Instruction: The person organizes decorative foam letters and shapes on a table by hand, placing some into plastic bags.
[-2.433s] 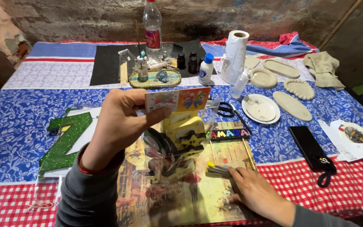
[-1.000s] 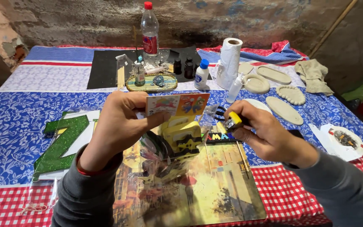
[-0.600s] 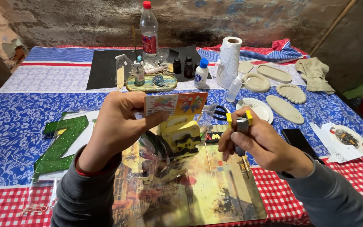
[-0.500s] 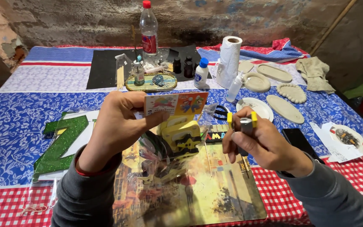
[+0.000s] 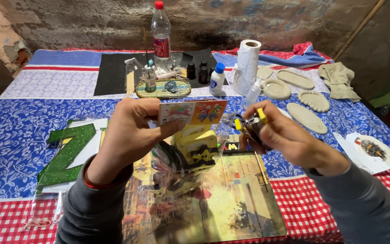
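My left hand (image 5: 132,133) holds up a clear plastic packet (image 5: 183,153) by its colourful card header (image 5: 192,112); yellow and dark pieces show inside the bag. My right hand (image 5: 285,138) is raised beside it, gripping a small dark tool with yellow ends (image 5: 251,123), close to the right end of the header. Both hands hover over a printed picture mat (image 5: 231,199) on the table.
A green glitter letter (image 5: 66,153) lies at left. Behind stand a plastic bottle (image 5: 161,29), a paper towel roll (image 5: 248,58), a white glue bottle (image 5: 217,79), small dark jars (image 5: 197,71) and a decorated oval plaque (image 5: 156,88). Pale oval clay pieces (image 5: 307,117) lie at right.
My right hand picked the small yellow-ended tool off the mat and lifted it next to the packet's header. My left hand kept the packet still.
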